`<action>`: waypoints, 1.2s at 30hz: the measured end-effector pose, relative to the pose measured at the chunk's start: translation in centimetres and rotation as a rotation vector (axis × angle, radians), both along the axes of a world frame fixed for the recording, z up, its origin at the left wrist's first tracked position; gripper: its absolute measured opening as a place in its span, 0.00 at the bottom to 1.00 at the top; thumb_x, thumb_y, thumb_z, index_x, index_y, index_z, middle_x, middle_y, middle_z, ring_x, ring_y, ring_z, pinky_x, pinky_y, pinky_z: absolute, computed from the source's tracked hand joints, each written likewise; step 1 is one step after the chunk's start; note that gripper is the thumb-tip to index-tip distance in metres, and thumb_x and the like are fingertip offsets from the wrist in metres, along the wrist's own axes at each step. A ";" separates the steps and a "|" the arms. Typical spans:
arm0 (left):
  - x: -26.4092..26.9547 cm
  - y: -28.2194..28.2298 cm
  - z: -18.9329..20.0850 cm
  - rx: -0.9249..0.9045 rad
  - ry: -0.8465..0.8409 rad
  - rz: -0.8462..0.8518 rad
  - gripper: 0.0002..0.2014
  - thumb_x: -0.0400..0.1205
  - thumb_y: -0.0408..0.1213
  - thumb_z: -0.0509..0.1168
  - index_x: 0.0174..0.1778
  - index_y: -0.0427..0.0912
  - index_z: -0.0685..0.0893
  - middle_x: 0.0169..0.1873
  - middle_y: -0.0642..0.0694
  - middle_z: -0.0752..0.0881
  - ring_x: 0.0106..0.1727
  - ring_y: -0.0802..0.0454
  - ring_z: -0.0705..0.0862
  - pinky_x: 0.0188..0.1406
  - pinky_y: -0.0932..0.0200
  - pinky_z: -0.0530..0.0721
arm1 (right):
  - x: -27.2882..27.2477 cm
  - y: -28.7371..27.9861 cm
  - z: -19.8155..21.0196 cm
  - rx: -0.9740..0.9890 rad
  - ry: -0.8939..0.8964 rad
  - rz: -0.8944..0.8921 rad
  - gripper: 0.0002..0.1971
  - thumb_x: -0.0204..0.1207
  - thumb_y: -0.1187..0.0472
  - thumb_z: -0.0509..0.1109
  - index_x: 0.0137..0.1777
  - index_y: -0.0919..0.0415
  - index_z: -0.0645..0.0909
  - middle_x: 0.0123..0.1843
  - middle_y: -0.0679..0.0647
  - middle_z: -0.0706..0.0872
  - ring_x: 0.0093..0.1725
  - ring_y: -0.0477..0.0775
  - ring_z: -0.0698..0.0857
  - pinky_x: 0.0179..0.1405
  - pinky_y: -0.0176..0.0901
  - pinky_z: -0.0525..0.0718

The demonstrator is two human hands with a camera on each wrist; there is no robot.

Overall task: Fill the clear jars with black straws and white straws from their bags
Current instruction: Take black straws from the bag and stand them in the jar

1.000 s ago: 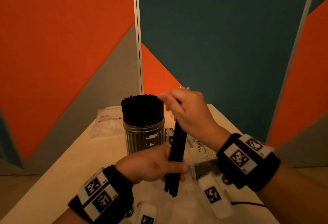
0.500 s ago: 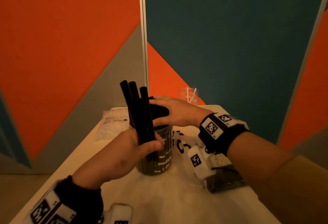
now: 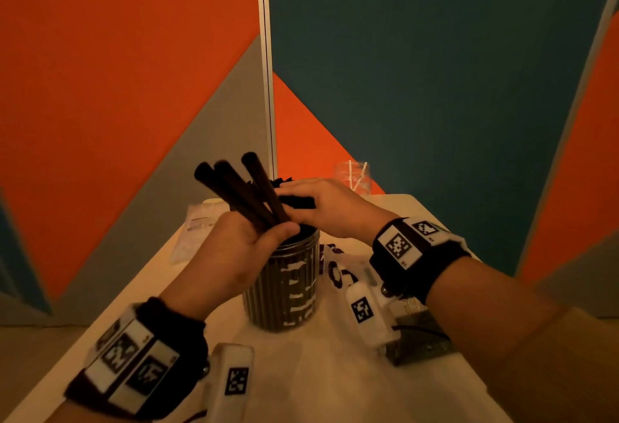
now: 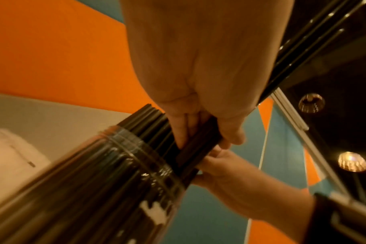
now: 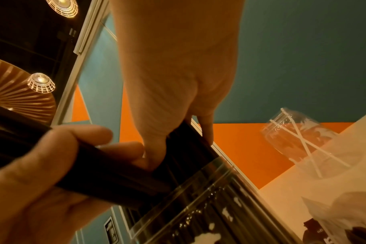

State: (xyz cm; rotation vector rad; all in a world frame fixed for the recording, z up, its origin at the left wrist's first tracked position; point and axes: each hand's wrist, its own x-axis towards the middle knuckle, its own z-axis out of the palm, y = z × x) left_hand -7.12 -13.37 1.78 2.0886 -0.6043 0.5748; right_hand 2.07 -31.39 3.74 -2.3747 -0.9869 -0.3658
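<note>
My left hand (image 3: 248,242) grips a small bundle of black straws (image 3: 241,188), tilted up and to the left, with its lower end at the mouth of the clear jar (image 3: 284,292). That jar is packed with black straws. My right hand (image 3: 318,203) lies over their tops, with thumb and fingers holding them to the right. In the left wrist view the bundle (image 4: 198,148) meets the jar's rim (image 4: 136,148). The right wrist view shows my right thumb (image 5: 155,156) beside the bundle (image 5: 104,173). A second clear jar (image 3: 353,176) with a few white straws stands at the back.
The bag of white straws (image 3: 197,231) lies at the table's back left. A crumpled bag with black print and a dark packet (image 3: 415,339) lies under my right wrist. The table's (image 3: 335,389) left edge runs diagonally near my left forearm. Wall panels stand close behind.
My left hand lifted the bundle from low beside the jar up to its mouth and tilted it left. My right hand let go of the bundle's top and moved onto the jar's straws.
</note>
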 end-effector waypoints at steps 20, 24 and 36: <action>4.5 -0.1 0.0 0.273 -0.109 0.181 0.16 0.82 0.52 0.66 0.66 0.64 0.85 0.76 0.56 0.74 0.77 0.49 0.70 0.75 0.36 0.67 | -0.7 -0.9 0.7 -0.091 0.118 0.068 0.35 0.71 0.56 0.83 0.78 0.48 0.75 0.76 0.50 0.78 0.75 0.51 0.74 0.76 0.49 0.71; 4.6 -0.1 -0.9 0.266 -0.147 0.227 0.21 0.82 0.57 0.59 0.72 0.66 0.78 0.79 0.52 0.72 0.79 0.47 0.69 0.77 0.36 0.65 | -0.6 -0.4 -0.2 0.053 0.106 0.007 0.32 0.66 0.49 0.85 0.69 0.49 0.80 0.67 0.45 0.83 0.69 0.49 0.78 0.70 0.56 0.78; 6.1 -0.5 -1.2 0.422 -0.156 0.423 0.30 0.84 0.65 0.39 0.81 0.62 0.61 0.74 0.52 0.72 0.77 0.44 0.65 0.72 0.37 0.67 | 0.0 0.1 -2.5 0.073 -0.110 -0.012 0.27 0.73 0.45 0.79 0.70 0.50 0.79 0.68 0.47 0.81 0.69 0.52 0.76 0.70 0.50 0.76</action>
